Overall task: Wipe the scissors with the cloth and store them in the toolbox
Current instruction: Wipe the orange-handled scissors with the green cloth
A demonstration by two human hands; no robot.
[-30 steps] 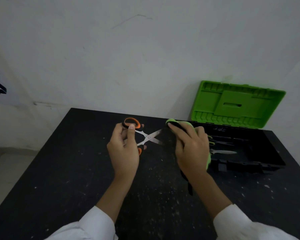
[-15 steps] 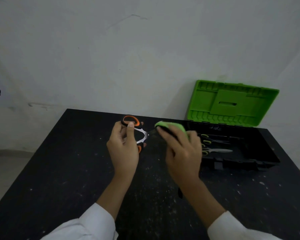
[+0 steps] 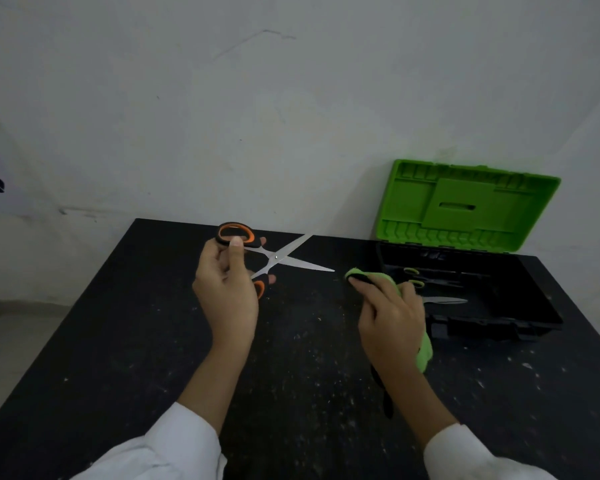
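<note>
My left hand (image 3: 227, 292) grips the orange-and-black handles of the scissors (image 3: 278, 258) above the black table. Their steel blades are spread apart and point right. My right hand (image 3: 390, 318) holds a green-and-black cloth (image 3: 381, 277), bunched round the fingers, a short way right of the blade tips and not touching them. The toolbox (image 3: 548, 303) stands at the back right with its green lid (image 3: 465, 206) raised against the wall.
Other scissors with yellow-green handles (image 3: 430, 284) lie inside the toolbox's black tray. The black table (image 3: 118, 341) is speckled with pale dust and stands against a white wall; its left edge drops to the floor.
The cloth covered the blades half a second ago. My right hand has since drawn the cloth off to the right, and the blades now show bare and spread open.
</note>
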